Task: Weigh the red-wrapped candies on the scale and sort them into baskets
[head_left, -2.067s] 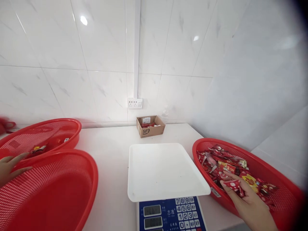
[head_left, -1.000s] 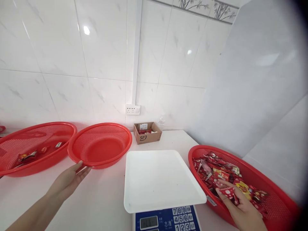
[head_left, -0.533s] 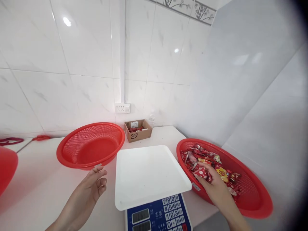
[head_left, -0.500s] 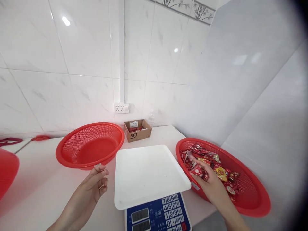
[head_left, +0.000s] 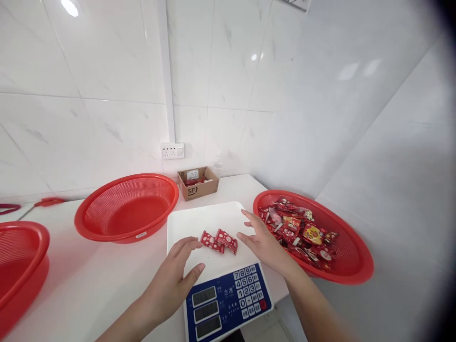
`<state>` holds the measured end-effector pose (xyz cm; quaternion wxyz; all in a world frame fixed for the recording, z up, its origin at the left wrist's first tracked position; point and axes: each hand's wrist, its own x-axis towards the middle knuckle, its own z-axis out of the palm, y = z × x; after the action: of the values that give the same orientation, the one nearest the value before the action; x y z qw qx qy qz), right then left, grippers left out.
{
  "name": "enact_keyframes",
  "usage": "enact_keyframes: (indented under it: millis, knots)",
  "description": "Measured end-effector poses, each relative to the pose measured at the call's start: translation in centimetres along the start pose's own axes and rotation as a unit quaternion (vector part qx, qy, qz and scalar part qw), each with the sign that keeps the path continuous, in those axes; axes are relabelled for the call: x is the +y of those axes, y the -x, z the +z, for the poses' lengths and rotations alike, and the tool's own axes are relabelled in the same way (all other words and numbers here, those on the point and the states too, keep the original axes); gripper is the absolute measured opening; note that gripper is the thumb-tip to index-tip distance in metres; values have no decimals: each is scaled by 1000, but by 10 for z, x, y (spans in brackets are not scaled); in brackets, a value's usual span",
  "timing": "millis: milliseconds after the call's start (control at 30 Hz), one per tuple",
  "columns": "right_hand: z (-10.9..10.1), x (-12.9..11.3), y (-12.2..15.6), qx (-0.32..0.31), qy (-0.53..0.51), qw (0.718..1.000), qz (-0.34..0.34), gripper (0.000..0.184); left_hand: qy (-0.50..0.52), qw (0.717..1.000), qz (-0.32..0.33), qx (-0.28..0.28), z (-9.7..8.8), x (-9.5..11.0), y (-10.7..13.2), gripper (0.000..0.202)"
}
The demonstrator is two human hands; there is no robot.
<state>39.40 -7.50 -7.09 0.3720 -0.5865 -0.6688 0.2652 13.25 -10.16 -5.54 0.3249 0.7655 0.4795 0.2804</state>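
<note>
Two red packets (head_left: pixel 227 241), white-dotted, are down on the scale's white tray (head_left: pixel 199 218), and that's the big change: half a second ago, dotted red wrapping was bunched in my right hand (head_left: pixel 263 240) over at the red basket (head_left: pixel 351 247), and the tray was bare! Now that hand has crossed to three o'clock of the packets, released, gripping nothing. In comes my left hand (head_left: pixel 174 273) as well, shifted from beside the tray to eight o'clock of the packets, also holding nothing; its tips are right by the nearer one, and whether they touch, I can't tell. The pair lies around the middle of the tray, the right packet lapping over the end of the left. So the carry from basket to tray looks done, I'd judge, and the scale has its load. Down at six o'clock there's the blue panel (head_left: pixel 230 304) with its display (head_left: pixel 204 296), digits too faint for me to call. Out at three o'clock the basket shows its pile of wrapped packets (head_left: pixel 313 232); on the bench (head_left: pixel 89 275), a second basket (head_left: pixel 135 213) sits near ten o'clock, a small cardboard box (head_left: pixel 201 191) towards eleven-thirty.
</note>
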Motion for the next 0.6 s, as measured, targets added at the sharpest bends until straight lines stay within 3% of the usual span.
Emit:
enact_keyframes:
  millis: [100, 200, 300, 400, 500, 600]
  knots:
    - [-28, 17, 7, 52, 48, 997, 17, 63, -83, 992, 72, -67, 8, -3, -16, 42]
    - [-66, 39, 15, 67, 182, 978, 78, 59, -134, 978, 111, -115, 21, -7, -34, 53]
    - [-104, 65, 25, 9, 265, 950, 164, 55, -158, 976, 103, -110, 33, -13, -46, 58]
    - [-130, 87, 32, -61, 274, 933, 224, 58, -134, 983, 82, -99, 36, -19, -49, 52]
    - [-143, 100, 31, -126, 268, 921, 252, 66, -105, 985, 75, -111, 36, -30, -48, 41]
    - [-144, 100, 24, -174, 249, 920, 246, 74, -118, 978, 137, -100, 40, -41, -46, 40]
